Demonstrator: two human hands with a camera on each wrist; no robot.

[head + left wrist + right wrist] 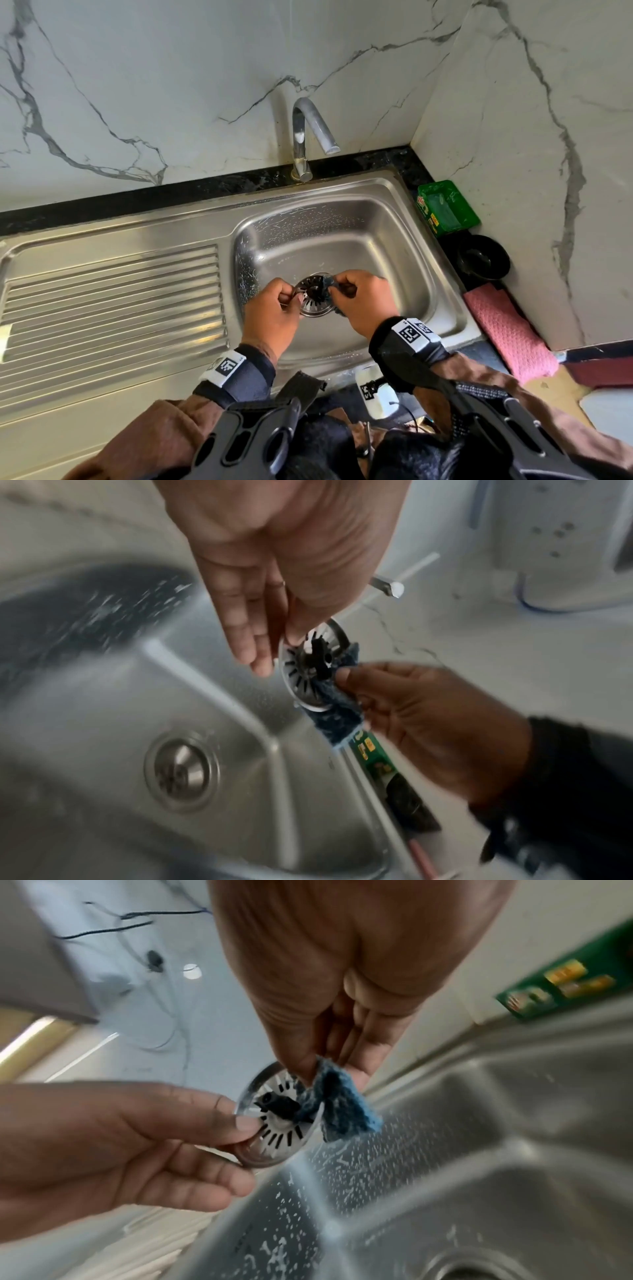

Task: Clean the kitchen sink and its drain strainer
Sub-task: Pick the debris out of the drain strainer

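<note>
A round steel drain strainer (313, 296) with radial slots and a black centre knob is held above the stainless sink basin (359, 246). My left hand (291, 299) pinches its left rim between thumb and fingers (245, 1142). My right hand (337, 291) pinches a folded blue scrub pad (346, 1115) and presses it against the strainer's right side (304, 669). Below in the left wrist view, the open drain (181, 775) lies in the basin floor. White soapy flecks cover the basin's left and back walls.
A chrome faucet (303, 137) stands behind the basin. A ribbed drainboard (113, 291) lies to the left. On the right counter sit a green box (447, 207), a black bowl (483, 257) and a pink cloth (510, 329). Marble walls close the corner.
</note>
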